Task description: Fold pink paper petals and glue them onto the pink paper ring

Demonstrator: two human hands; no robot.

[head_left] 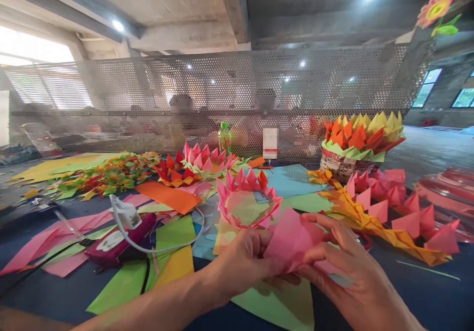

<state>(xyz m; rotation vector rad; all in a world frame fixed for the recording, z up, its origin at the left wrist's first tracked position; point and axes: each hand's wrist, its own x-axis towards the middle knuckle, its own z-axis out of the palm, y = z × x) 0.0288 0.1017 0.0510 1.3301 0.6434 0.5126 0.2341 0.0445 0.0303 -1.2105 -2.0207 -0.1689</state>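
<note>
A sheet of pink paper (291, 237), partly folded, is held up between my two hands over the front of the table. My left hand (252, 257) pinches its left edge with thumb and curled fingers. On the other side, my right hand (340, 257) grips the right edge, thumb below and fingers on top. Just behind the paper stands a ring of folded pink paper petals (248, 198) with a pale green middle. Under my hands lies a light green sheet (285, 301). The lower folds of the pink paper are hidden by my fingers.
A purple power strip (120, 239) with a white plug and cable lies left among coloured sheets. Yellow folded strips (377, 222) and pink folded pieces (411, 217) lie right. Behind are a paper lotus (361, 138), a green bottle (224, 137) and a perforated metal screen (222, 84).
</note>
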